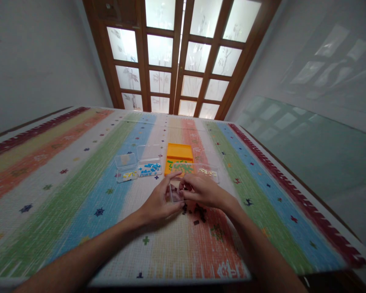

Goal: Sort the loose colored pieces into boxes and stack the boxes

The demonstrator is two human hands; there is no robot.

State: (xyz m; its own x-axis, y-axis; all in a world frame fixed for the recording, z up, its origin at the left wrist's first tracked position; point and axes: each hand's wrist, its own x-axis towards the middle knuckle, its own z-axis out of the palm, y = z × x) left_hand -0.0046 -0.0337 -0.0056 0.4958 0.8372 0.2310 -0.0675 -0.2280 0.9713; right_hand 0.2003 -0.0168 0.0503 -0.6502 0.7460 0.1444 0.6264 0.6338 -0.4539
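Gripped along its left side by my left hand (160,200), a small clear plastic box (174,197) is held tilted above the tablecloth. My right hand (201,189) has its fingers curled at the right side of that box, pinched together; what sits between the fingertips is hidden. Just below the hands lies a loose heap of small dark brown pieces (200,212), with one flat dark piece (196,222) apart from it. Beyond the hands, an open orange box (179,150) holds small green pieces (183,167).
Left of the orange box stand an open clear box with blue pieces (150,168) and another with yellow pieces (129,176). A clear box with cream pieces (208,173) stands behind my right hand. A striped tablecloth (110,228) covers the table; wooden glazed doors (176,61) rise behind.
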